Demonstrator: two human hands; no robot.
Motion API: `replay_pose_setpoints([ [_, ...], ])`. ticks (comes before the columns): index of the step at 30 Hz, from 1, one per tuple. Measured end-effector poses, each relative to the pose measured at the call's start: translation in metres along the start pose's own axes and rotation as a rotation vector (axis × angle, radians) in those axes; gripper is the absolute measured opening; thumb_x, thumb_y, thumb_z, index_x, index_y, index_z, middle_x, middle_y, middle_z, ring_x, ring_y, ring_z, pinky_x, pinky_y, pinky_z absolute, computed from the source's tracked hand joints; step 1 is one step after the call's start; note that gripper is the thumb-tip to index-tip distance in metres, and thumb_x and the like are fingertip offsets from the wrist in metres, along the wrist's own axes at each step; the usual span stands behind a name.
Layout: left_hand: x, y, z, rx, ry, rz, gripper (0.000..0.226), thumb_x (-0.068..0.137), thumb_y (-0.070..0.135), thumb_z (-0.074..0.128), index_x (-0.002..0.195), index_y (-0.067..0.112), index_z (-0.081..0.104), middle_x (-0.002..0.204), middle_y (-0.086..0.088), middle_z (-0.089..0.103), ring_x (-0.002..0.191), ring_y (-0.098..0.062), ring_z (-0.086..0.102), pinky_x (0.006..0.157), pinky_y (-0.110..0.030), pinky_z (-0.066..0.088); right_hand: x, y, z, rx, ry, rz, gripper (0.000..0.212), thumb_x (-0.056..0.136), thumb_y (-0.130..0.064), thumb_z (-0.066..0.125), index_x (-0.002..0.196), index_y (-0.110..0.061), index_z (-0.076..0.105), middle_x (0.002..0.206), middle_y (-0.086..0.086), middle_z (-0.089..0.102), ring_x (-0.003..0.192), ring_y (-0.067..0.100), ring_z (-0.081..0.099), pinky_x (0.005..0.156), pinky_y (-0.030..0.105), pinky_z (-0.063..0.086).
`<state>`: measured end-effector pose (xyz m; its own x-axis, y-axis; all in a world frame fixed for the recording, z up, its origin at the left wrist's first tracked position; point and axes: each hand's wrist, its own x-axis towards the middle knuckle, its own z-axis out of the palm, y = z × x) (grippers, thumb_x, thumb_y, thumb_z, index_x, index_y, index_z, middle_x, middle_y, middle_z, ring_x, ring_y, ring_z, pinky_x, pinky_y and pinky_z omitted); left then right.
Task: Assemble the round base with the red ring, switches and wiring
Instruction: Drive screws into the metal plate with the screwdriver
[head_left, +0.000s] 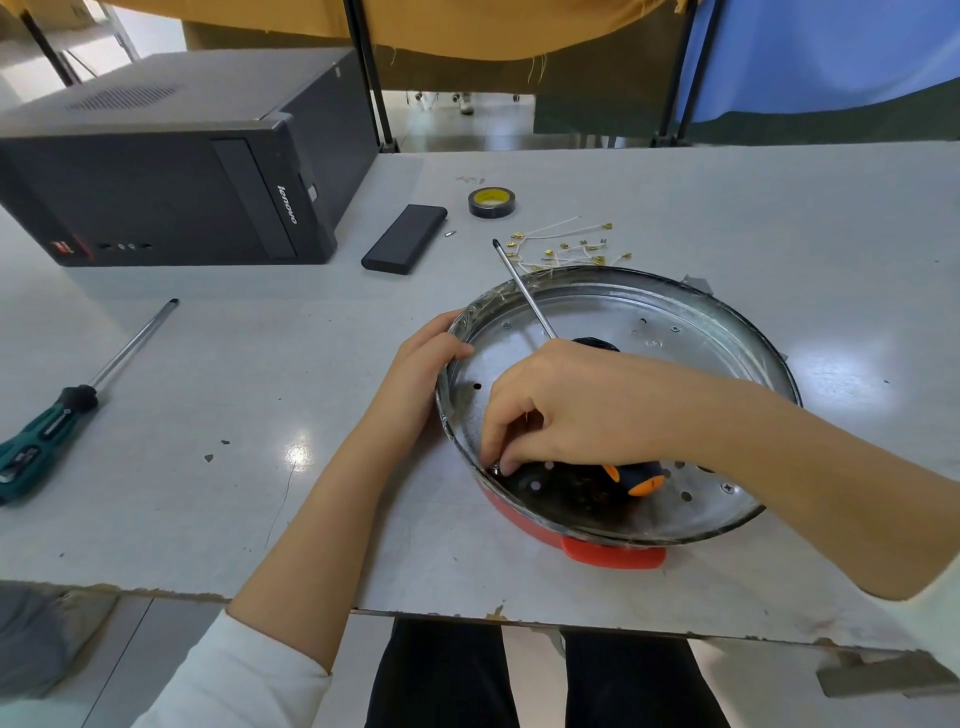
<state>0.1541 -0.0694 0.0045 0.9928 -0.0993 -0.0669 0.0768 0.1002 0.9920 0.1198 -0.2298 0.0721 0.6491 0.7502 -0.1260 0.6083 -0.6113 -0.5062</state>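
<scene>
The round metal base (675, 332) sits on its red ring (524, 514), with a red tab (613, 553) at the near edge. My left hand (421, 364) grips the base's left rim, thumb hooked over the edge. Inside the base, my right hand (566, 410) reaches to the near-left wall, and its fingertips pinch a small metal screw (497, 466). An orange-and-black screwdriver (641, 478) runs under that hand, its shaft (522, 286) leaning over the far rim. Whether the hand holds it is hidden. White wires with brass terminals (566, 247) lie behind the base.
A black computer case (171, 171) stands at the back left. A green-handled screwdriver (67, 410) lies at the left. A black flat box (405, 239), a loose bit (449, 234) and a tape roll (491, 202) sit behind the base. The table's chipped front edge (467, 616) is close.
</scene>
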Motion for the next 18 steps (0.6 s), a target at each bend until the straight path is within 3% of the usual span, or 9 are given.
replay_pose_setpoints([
  [9,-0.0008,0.0025,0.0011,0.010,0.006,-0.009,0.037,0.086,-0.001,0.042,0.118,0.003,0.061,0.113,-0.026,0.062,0.102,-0.033,0.059,0.100,-0.056,0.041,0.0019,0.0017,0.0011,0.005,-0.013,-0.001,0.005,0.080,-0.026,0.073,0.084,-0.029,0.073,0.082,-0.011,0.069,0.080,0.001,0.059,0.073,0.017,0.044],
  [18,-0.0005,-0.0002,0.0007,-0.019,-0.006,-0.002,0.039,0.078,0.008,0.048,0.114,0.002,0.062,0.103,-0.020,0.063,0.097,-0.031,0.058,0.092,-0.049,0.042,0.0004,0.0007,-0.0013,0.018,-0.011,-0.014,0.002,0.081,-0.029,0.072,0.081,-0.031,0.072,0.078,-0.012,0.068,0.075,-0.006,0.057,0.068,0.007,0.041],
])
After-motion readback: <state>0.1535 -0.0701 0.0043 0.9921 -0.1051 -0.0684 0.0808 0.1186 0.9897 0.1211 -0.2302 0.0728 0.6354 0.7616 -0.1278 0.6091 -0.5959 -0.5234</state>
